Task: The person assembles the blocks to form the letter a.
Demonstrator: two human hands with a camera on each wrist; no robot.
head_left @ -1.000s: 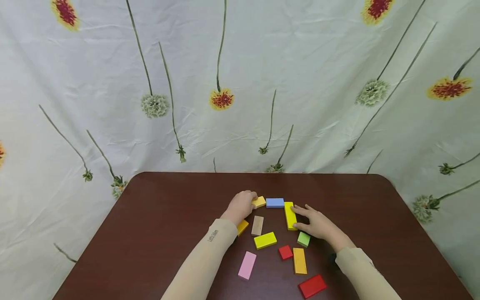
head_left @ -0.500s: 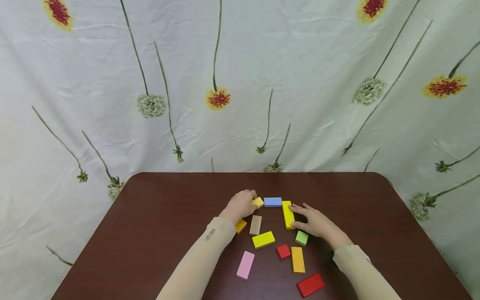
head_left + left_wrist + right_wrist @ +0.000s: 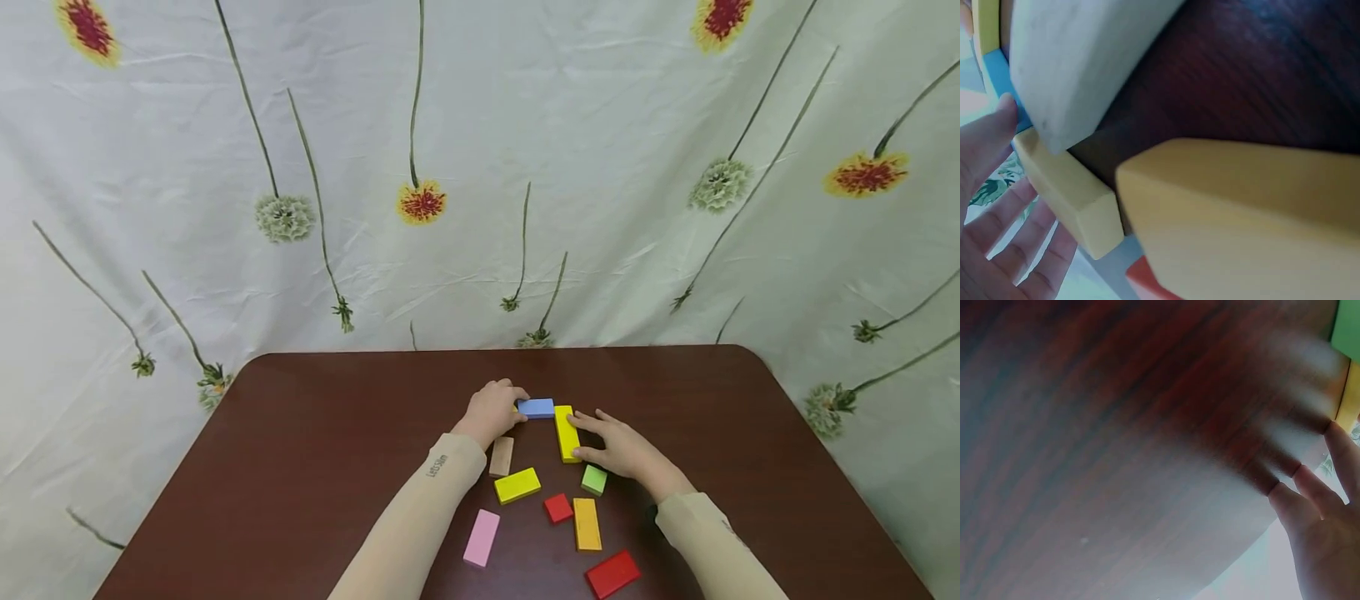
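My left hand (image 3: 493,410) pinches the left end of a blue block (image 3: 537,408), index finger at the far side and thumb at the near side. In the left wrist view the thumb lies on the blue block, beside a pale yellow block (image 3: 1069,187) that the hand mostly covers in the head view. My right hand (image 3: 621,443) has its fingers spread, with index finger and thumb tips against the right side of a long yellow block (image 3: 567,434). The blue and yellow blocks meet at a corner.
On the brown table (image 3: 360,417) lie a plain wooden block (image 3: 501,457), a second yellow block (image 3: 517,485), a pink block (image 3: 482,537), a green block (image 3: 594,479), a small red block (image 3: 558,507), an orange block (image 3: 587,524) and a larger red block (image 3: 612,573).
My left hand has shifted right from the pale yellow block to the blue block's end. The right hand stays at the yellow block. The head view has turned slightly.
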